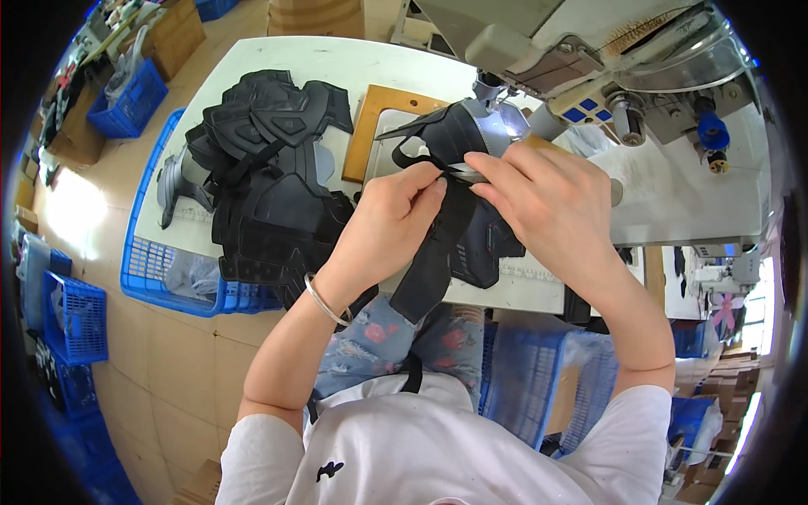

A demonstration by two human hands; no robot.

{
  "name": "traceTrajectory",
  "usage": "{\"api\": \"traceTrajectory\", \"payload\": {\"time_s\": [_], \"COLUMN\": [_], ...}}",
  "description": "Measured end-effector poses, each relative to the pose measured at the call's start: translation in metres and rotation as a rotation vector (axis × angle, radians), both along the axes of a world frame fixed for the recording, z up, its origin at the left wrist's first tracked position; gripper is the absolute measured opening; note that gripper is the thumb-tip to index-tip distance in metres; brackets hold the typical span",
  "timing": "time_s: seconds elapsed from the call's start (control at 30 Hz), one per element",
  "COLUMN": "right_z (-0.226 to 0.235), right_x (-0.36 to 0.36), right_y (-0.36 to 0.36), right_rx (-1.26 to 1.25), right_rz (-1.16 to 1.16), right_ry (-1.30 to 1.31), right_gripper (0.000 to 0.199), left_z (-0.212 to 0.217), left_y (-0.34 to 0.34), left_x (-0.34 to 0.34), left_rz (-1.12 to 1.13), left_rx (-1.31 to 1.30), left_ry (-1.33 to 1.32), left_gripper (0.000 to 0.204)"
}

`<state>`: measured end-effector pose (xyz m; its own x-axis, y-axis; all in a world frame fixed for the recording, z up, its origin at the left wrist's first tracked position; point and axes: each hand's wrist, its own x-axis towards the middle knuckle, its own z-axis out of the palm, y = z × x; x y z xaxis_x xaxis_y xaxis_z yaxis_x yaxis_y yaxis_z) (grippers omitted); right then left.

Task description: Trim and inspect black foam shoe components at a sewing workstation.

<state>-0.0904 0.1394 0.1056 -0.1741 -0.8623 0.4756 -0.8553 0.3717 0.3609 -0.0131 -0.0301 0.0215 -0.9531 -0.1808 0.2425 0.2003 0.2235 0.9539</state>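
Observation:
My left hand (394, 220) is closed, thumb and fingers pinching the edge of a black fabric strap (433, 269) whose wide end hangs down toward my lap. My right hand (545, 200) is closed round a small silver metal tool (465, 172), which looks like thread snips. Its tip meets the strap close to my left fingertips; most of the tool is hidden in my fingers. Just beyond my hands, a black padded piece with a grey edge (459, 133) lies under the lit head of a sewing machine (497, 84).
A heap of black padded pieces (278, 210) covers the left of the white table (252, 63). A blue crate (172, 290) stands by the table's left edge. More blue crates (74, 316) line the floor at left. The sewing machine's arm (673, 202) overhangs the right side.

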Motion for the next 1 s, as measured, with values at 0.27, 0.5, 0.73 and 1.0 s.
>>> {"api": "traceTrajectory", "payload": {"time_s": [0.27, 0.5, 0.73, 1.0], "right_z": [0.013, 0.020, 0.016, 0.012], "right_x": [0.004, 0.009, 0.018, 0.019], "right_y": [-0.010, -0.001, -0.006, -0.008], "right_rx": [0.209, 0.104, 0.103, 0.165], "right_rz": [-0.073, -0.016, 0.032, 0.035], "right_ry": [0.025, -0.113, 0.042, 0.223], "right_gripper": [0.023, 0.020, 0.018, 0.016], "left_z": [0.003, -0.011, -0.013, -0.015], "left_y": [0.003, 0.002, 0.011, 0.017], "left_x": [0.003, 0.032, 0.034, 0.033], "left_rz": [0.102, 0.061, 0.065, 0.136], "left_rx": [-0.269, 0.084, 0.209, 0.058], "left_ry": [0.149, 0.041, 0.032, 0.089], "left_gripper": [0.018, 0.018, 0.019, 0.015]}}
